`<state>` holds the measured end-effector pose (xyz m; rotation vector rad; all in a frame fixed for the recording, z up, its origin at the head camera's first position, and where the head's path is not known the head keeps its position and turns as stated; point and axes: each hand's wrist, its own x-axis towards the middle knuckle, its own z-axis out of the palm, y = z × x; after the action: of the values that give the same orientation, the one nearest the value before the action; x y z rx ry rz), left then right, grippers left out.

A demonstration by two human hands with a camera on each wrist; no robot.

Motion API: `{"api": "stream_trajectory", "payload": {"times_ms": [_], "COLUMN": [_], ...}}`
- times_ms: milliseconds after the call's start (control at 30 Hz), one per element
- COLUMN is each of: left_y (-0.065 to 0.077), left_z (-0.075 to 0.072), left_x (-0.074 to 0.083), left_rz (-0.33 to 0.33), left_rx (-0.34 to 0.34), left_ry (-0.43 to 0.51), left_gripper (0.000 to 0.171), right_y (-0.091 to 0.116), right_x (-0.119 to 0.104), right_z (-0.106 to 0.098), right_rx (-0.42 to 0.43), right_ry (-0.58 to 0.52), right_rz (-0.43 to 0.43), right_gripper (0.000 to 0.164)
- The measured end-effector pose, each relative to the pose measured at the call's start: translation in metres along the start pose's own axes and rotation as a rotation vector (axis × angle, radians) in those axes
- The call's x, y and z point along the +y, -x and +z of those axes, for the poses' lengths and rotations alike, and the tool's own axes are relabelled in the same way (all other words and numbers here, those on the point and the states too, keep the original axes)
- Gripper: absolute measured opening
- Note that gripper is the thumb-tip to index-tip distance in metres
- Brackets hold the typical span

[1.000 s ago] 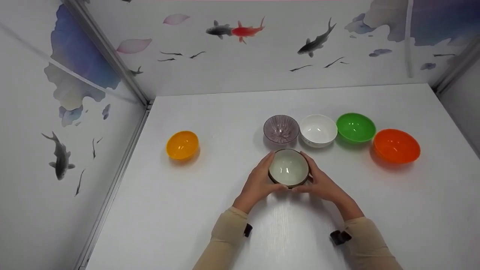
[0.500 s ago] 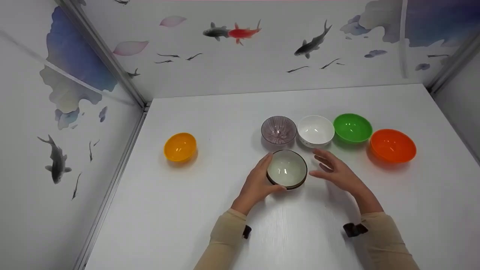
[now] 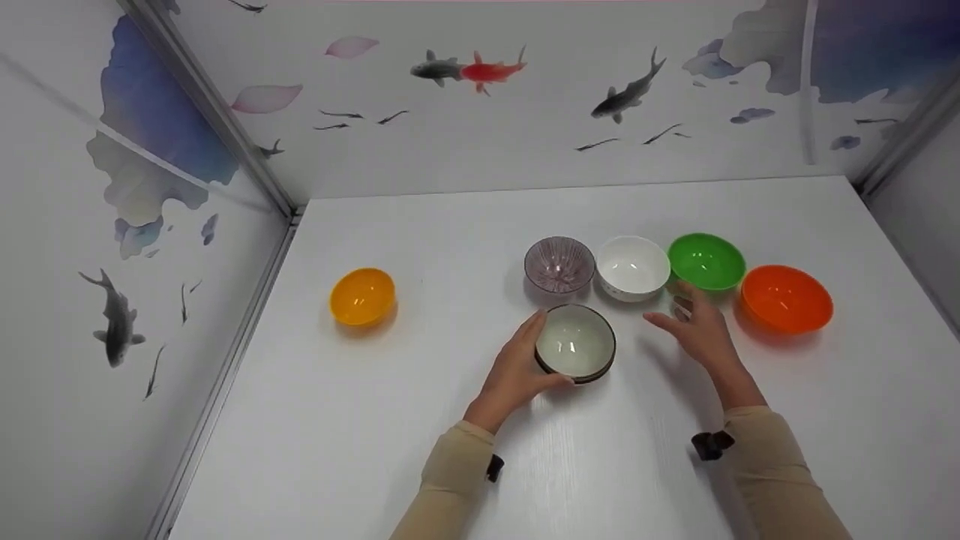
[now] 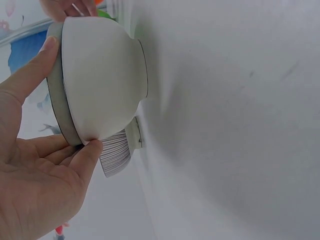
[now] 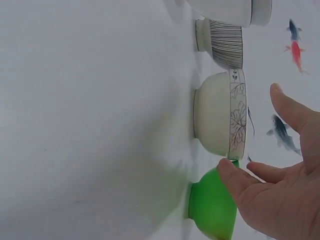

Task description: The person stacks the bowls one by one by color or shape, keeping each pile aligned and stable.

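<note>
My left hand grips a pale, dark-rimmed bowl from its left side, thumb at the near rim and fingers at the far side. In the left wrist view a second rim rises out of a white outer bowl, so two bowls are nested. To the right, my right hand holds nothing, its thumb and fingers spread apart. Its fingertips are close to a white bowl and a green bowl. A leaf pattern bands the white bowl's outside in the right wrist view.
A purple ribbed bowl stands just behind the nested pair, left of the white bowl. An orange-red bowl closes the row at the right. Far left on the white table is a yellow bowl. Walls rise behind and at the sides.
My right hand has let go of the nested bowls and moved right and farther back, toward the white and green bowls. My left hand keeps its hold in the same place.
</note>
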<state>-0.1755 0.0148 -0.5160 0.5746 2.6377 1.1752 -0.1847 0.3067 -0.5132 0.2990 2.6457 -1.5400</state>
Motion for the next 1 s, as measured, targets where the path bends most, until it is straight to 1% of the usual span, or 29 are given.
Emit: {"api": "stream_trajectory", "payload": {"times_ms": [233,400,633,733,900,1000], "left_y": [0.002,0.001,0.001,0.001,0.000,-0.001], "left_z": [-0.001,0.000,0.000,0.000,0.000,0.000], "left_x": [0.000,0.000,0.000,0.000,0.000,0.001], "left_rz": [-0.011,-0.009,-0.001,0.002,-0.023,-0.021], "left_rx": [-0.007,-0.010,-0.013,-0.011,-0.012,-0.015], "left_ry": [-0.008,-0.018,-0.057,-0.057,-0.051,-0.044], "left_gripper": [0.109,0.109,0.108,0.108,0.108,0.107], "right_y": [-0.014,-0.022,-0.034,-0.039,-0.046,-0.049], "right_x": [0.002,0.001,-0.002,-0.003,-0.003,-0.004], "right_z": [0.007,0.010,0.015,0.017,0.020,0.020], "right_rx": [0.003,0.024,0.046,0.050,0.061,0.072], "right_ry": [-0.027,-0.014,-0.003,-0.010,-0.027,-0.010], "right_rz": [-0.019,-0.017,-0.089,-0.104,-0.125,-0.126], "right_gripper": [0.097,0.102,0.105,0.107,0.110,0.111]}}
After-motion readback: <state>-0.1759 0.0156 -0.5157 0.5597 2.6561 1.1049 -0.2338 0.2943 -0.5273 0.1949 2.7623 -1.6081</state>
